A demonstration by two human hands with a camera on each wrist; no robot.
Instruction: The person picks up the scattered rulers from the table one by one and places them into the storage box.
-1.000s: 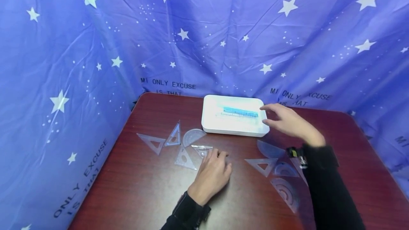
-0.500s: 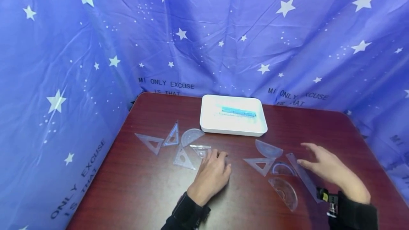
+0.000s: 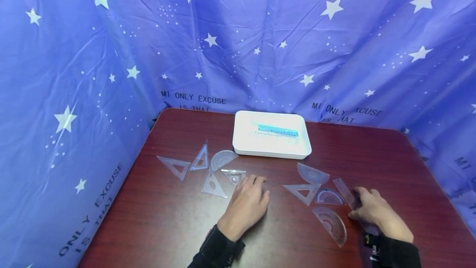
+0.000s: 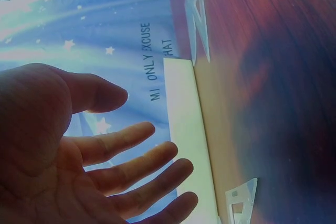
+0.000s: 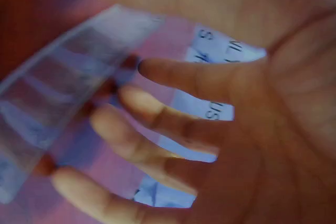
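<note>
My right hand [image 3: 379, 214] reaches down over a clear ruler [image 3: 343, 187] lying slanted on the right of the table. In the right wrist view the slightly bent fingers [image 5: 157, 114] point at the long edge of the ruler [image 5: 68, 77], fingertips right beside it, the thumb apart above. The hand hides the ruler's near part in the head view. My left hand [image 3: 245, 206] rests low over the table beside a small clear set square [image 3: 237, 172]. In the left wrist view the left hand [image 4: 100, 166] has its fingers spread and nothing between them.
A white tray [image 3: 271, 152] at the back holds a blue strip [image 3: 277, 130]. Left of centre lie set squares [image 3: 178, 166] and a protractor [image 3: 223, 159]. Right of centre are another set square [image 3: 302, 191] and several protractors [image 3: 333, 224]. A starry curtain [image 3: 238, 44] hangs behind.
My right hand has moved from the tray's right edge towards me and right, then down onto the ruler. The left hand has stayed in place.
</note>
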